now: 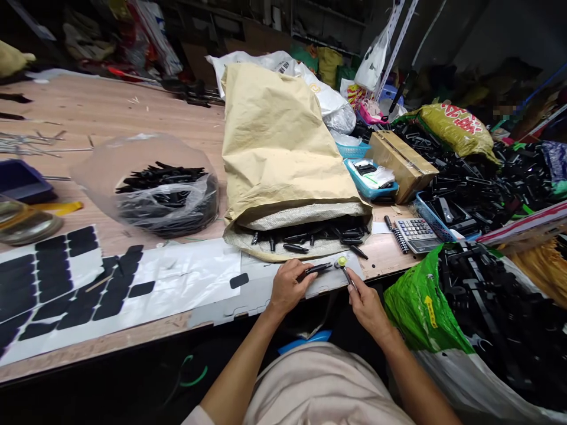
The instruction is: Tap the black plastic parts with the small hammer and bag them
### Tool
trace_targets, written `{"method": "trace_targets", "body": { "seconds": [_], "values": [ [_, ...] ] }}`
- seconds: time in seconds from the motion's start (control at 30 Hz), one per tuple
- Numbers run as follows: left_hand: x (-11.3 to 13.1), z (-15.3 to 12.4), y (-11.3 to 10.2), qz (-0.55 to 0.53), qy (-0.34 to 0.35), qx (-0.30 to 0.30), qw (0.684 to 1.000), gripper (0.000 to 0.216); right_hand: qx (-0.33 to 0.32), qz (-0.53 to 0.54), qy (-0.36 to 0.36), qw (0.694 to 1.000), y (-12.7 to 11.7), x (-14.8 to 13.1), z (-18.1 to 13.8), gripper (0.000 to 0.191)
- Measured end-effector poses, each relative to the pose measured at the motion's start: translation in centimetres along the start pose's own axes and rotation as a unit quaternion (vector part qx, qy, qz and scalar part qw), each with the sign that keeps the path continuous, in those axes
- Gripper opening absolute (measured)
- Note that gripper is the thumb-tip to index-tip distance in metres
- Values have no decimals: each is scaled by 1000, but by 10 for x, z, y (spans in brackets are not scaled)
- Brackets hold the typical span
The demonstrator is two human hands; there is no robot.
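Observation:
My left hand (289, 287) is closed round a slim black plastic part (319, 268) at the table's front edge. My right hand (364, 301) pinches a thin metal tool (348, 275) whose tip reaches a small yellow-green cap (342, 261) beside the black part. Both hands rest over a white sheet (330, 282) just in front of the open mouth of a tan paper sack (279, 153) holding several similar black parts (310, 239).
A clear bag of black pieces (166, 195) sits left of the sack. Black adhesive pads on white backing (66, 283) lie at the far left. A calculator (416, 231), blue baskets (370, 180), a cardboard box (401, 162) and a green bag (420, 301) of black parts crowd the right.

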State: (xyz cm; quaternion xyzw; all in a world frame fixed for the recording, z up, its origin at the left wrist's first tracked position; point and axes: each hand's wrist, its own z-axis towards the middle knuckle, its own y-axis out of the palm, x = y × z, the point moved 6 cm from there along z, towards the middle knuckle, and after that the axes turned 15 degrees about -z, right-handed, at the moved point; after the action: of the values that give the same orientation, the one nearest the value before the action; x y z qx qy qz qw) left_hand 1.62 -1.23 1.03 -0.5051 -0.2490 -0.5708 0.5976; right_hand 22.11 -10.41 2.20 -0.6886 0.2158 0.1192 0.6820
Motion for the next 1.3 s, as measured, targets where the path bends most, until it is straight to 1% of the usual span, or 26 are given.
{"method": "trace_targets", "body": {
  "seconds": [0.07,0.13,0.2,0.27,0.33,0.4,0.47,0.53,0.57,0.6,0.63,0.67,0.7,0.77,0.8,0.83,0.87,0.9,0.97,1.0,1.07,1.1,1.17,1.23,1.3],
  "values": [
    [10,-9,-4,-23,27,6,999,20,3,19,-1,1000,1,1,0,52],
    [20,-26,-7,-33,56,-6,998,20,10,33,-2,999,2,3,0,52],
    [26,-50,-7,-28,80,-34,996,20,13,39,-3,999,4,4,0,53],
    [24,-77,-4,-16,87,-73,993,22,14,43,-6,999,5,5,0,52],
    [11,-100,0,4,65,-108,992,23,18,49,-6,999,6,5,0,52],
    [-7,-114,5,36,13,-126,991,25,21,55,-6,998,6,6,-1,51],
    [-25,-119,10,80,-62,-142,985,26,23,62,-6,998,7,6,-1,51],
    [-30,-116,18,93,-116,-177,973,30,22,74,-5,997,8,7,0,50],
    [-25,-112,22,76,-122,-191,971,30,21,82,-4,996,9,8,0,50],
    [-15,-104,25,46,-111,-192,974,28,21,92,-1,996,11,10,0,50],
    [-2,-93,27,9,-88,-179,980,24,21,103,1,994,13,11,1,51],
    [14,-79,27,-28,-60,-152,986,20,22,114,2,993,15,13,1,51],
    [28,-62,26,-57,-34,-116,991,19,24,125,3,992,17,15,1,51],
    [52,-22,26,-77,7,-55,996,23,31,138,-1,990,21,17,0,51],
    [61,0,29,-66,22,-35,997,25,36,139,-4,990,23,18,-1,51],
    [67,24,36,-44,41,-40,997,26,42,135,-7,990,24,18,-1,51],
    [71,46,46,-11,61,-67,996,26,48,130,-10,990,25,19,-2,51],
    [72,67,59,31,79,-108,990,23,53,124,-13,991,25,19,-2,51],
    [69,99,87,94,122,-212,965,16,56,114,-16,992,27,20,-2,51],
    [66,110,99,113,137,-254,951,13,55,113,-17,992,28,21,-2,51],
    [57,122,119,133,150,-311,929,12,53,116,-20,992,30,23,0,51],
    [53,124,126,137,148,-324,924,13,52,121,-22,991,30,23,0,52],
    [45,125,133,143,138,-328,924,16,50,132,-24,990,31,24,1,52],
    [41,122,131,145,127,-312,930,14,50,136,-25,989,31,25,2,51],
    [38,117,117,135,113,-283,943,10,53,135,-25,989,30,25,2,51]
  ]
}}
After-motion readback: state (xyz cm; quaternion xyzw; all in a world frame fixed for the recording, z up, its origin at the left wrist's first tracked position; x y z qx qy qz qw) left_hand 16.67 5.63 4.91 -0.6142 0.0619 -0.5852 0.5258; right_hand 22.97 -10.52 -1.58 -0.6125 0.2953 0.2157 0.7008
